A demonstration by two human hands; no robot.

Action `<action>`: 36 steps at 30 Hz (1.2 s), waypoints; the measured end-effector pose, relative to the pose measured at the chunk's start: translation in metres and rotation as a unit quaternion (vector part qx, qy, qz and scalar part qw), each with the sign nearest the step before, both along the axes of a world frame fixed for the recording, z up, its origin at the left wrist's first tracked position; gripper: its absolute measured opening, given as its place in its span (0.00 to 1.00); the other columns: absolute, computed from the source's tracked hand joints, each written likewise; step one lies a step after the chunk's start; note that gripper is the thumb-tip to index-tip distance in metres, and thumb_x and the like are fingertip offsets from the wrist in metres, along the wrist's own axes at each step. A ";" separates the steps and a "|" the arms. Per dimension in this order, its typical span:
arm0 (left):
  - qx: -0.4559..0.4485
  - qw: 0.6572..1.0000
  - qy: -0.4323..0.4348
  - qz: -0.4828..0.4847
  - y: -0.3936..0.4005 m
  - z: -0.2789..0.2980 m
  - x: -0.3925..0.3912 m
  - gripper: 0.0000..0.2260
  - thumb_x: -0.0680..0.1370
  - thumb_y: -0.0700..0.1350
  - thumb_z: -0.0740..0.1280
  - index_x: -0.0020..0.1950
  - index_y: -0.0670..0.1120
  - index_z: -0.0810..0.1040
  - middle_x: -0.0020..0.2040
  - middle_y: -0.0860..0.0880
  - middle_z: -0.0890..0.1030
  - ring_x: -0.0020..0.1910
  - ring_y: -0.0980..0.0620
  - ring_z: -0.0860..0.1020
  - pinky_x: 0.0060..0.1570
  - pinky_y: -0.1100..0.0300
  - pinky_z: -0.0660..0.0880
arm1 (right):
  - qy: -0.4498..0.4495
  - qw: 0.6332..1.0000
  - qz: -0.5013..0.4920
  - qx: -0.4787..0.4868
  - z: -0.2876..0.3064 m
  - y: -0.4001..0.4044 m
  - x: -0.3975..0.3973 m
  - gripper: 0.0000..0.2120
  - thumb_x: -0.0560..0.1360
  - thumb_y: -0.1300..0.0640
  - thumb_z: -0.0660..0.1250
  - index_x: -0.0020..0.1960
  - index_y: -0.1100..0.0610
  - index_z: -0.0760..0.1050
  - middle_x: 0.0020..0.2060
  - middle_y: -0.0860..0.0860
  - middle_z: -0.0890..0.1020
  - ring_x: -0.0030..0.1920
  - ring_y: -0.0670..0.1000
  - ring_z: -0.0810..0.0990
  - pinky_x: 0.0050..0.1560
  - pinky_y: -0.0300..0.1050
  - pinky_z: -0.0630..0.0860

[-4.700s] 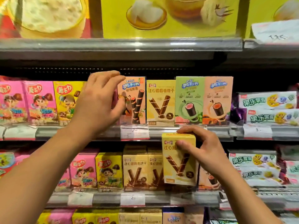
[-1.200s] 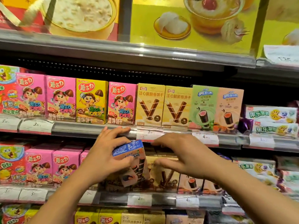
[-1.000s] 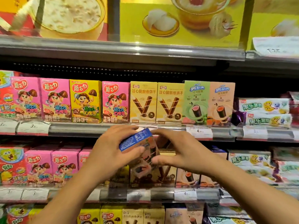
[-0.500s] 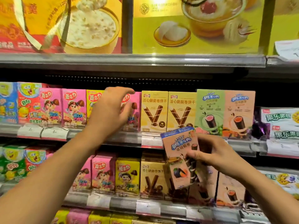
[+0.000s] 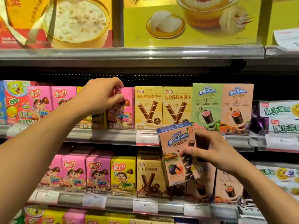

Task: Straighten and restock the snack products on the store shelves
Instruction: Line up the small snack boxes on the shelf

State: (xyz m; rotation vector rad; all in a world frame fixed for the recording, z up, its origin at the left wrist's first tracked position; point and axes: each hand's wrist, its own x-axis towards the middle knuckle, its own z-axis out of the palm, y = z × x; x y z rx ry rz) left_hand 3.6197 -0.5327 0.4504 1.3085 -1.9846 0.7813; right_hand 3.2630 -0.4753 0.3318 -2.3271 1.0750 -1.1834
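Observation:
My right hand (image 5: 210, 152) holds a peach wafer-roll box with a blue top (image 5: 174, 152), tilted, in front of the gap between the two middle shelves. My left hand (image 5: 102, 96) reaches up to the upper snack shelf and grips the top of a pink mushroom-biscuit box (image 5: 126, 109), covering a yellow box beside it. To the right of that stand two yellow wafer-stick boxes (image 5: 163, 107), then a green box (image 5: 207, 107) and a peach box (image 5: 237, 107) of roll wafers.
The lower shelf carries pink boxes (image 5: 84, 172), a yellow box (image 5: 123, 173), a brown wafer box (image 5: 148, 177) and peach boxes (image 5: 228, 188). Flat white-green packs (image 5: 279, 117) lie stacked at far right. Price-tag rails (image 5: 113, 135) front each shelf. Large gift boxes (image 5: 186, 20) fill the top shelf.
The peach box passed from my left hand to my right, which lifted it to the right. My left hand rose to the upper shelf and closed on the pink box.

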 end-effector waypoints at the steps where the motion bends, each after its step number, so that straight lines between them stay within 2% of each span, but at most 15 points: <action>1: 0.005 1.000 0.000 -0.006 0.000 0.002 0.001 0.17 0.79 0.55 0.69 0.65 0.50 0.76 0.58 0.48 0.83 0.56 0.44 0.80 0.52 0.50 0.75 | 0.003 1.000 -0.001 0.002 0.000 -0.001 0.000 0.15 0.73 0.49 0.75 0.59 0.48 0.82 0.55 0.46 0.86 0.56 0.48 0.84 0.60 0.52 0.79; 5: 0.039 0.999 -0.001 -0.038 0.003 0.015 0.004 0.19 0.76 0.58 0.71 0.64 0.52 0.80 0.55 0.50 0.81 0.54 0.47 0.78 0.53 0.48 0.75 | 0.004 1.000 -0.002 0.006 0.000 -0.001 -0.001 0.15 0.73 0.50 0.75 0.59 0.50 0.81 0.53 0.46 0.86 0.55 0.49 0.85 0.58 0.47 0.79; 12: 0.092 0.992 0.029 -0.084 0.005 0.028 0.008 0.16 0.75 0.56 0.74 0.61 0.54 0.83 0.54 0.52 0.80 0.52 0.51 0.78 0.49 0.53 0.75 | 0.008 1.000 -0.011 0.005 0.001 -0.001 -0.001 0.16 0.73 0.43 0.76 0.59 0.47 0.82 0.54 0.49 0.86 0.55 0.50 0.84 0.61 0.58 0.78; 15: 0.084 0.992 0.042 -0.087 0.001 0.024 0.007 0.15 0.77 0.54 0.72 0.63 0.53 0.83 0.56 0.52 0.81 0.54 0.50 0.79 0.52 0.52 0.76 | 0.007 1.000 -0.014 0.006 0.000 -0.002 0.000 0.21 0.71 0.37 0.75 0.58 0.47 0.82 0.53 0.50 0.86 0.55 0.51 0.84 0.60 0.59 0.78; 17: 0.062 0.996 0.020 -0.062 -0.006 0.018 0.004 0.17 0.79 0.55 0.69 0.65 0.52 0.82 0.57 0.51 0.81 0.56 0.48 0.79 0.52 0.52 0.75 | 0.002 1.000 -0.010 0.007 0.001 -0.001 0.000 0.21 0.70 0.36 0.74 0.58 0.47 0.81 0.53 0.51 0.86 0.55 0.51 0.84 0.59 0.60 0.78; 20: 0.026 1.000 -0.006 -0.016 -0.008 0.010 0.001 0.19 0.80 0.59 0.64 0.69 0.54 0.78 0.60 0.51 0.81 0.58 0.46 0.78 0.51 0.50 0.75 | -0.004 1.000 -0.002 0.010 0.001 -0.001 0.001 0.18 0.73 0.41 0.75 0.58 0.49 0.82 0.54 0.51 0.86 0.56 0.51 0.84 0.60 0.61 0.78; 25: -0.021 0.999 -0.030 0.026 0.001 -0.007 -0.006 0.25 0.79 0.60 0.63 0.74 0.53 0.72 0.70 0.50 0.76 0.68 0.45 0.72 0.64 0.44 0.71 | -0.013 1.000 0.004 0.006 -0.001 0.000 0.001 0.14 0.75 0.51 0.74 0.61 0.50 0.80 0.55 0.47 0.86 0.57 0.49 0.84 0.60 0.57 0.79; 28: -0.082 0.996 -0.017 -0.035 0.021 -0.028 -0.019 0.22 0.79 0.57 0.60 0.70 0.51 0.76 0.67 0.50 0.78 0.66 0.45 0.73 0.63 0.45 0.71 | -0.054 0.998 0.018 0.019 -0.004 -0.001 0.002 0.19 0.75 0.56 0.72 0.65 0.54 0.74 0.57 0.48 0.86 0.58 0.49 0.84 0.60 0.54 0.81; 31: -0.118 0.985 0.027 -0.124 0.044 -0.064 -0.034 0.17 0.79 0.52 0.62 0.63 0.48 0.80 0.61 0.50 0.81 0.62 0.47 0.76 0.60 0.46 0.72 | -0.086 0.996 0.017 0.035 -0.006 -0.001 0.004 0.21 0.76 0.56 0.71 0.66 0.56 0.70 0.57 0.51 0.86 0.59 0.53 0.84 0.61 0.61 0.79; 33: -0.113 0.979 0.069 -0.157 0.055 -0.094 -0.044 0.15 0.79 0.50 0.62 0.60 0.47 0.81 0.59 0.50 0.82 0.61 0.47 0.77 0.60 0.46 0.73 | -0.114 0.993 0.018 0.038 -0.007 0.003 0.005 0.25 0.76 0.58 0.70 0.71 0.54 0.66 0.60 0.53 0.84 0.60 0.55 0.83 0.62 0.64 0.78; 36: -0.081 0.978 0.085 -0.173 0.062 -0.142 -0.057 0.15 0.79 0.50 0.64 0.60 0.45 0.82 0.60 0.48 0.82 0.61 0.46 0.77 0.60 0.46 0.73 | -0.136 0.990 0.016 0.043 -0.008 0.013 0.004 0.34 0.77 0.59 0.70 0.78 0.45 0.60 0.64 0.52 0.81 0.62 0.55 0.82 0.62 0.60 0.78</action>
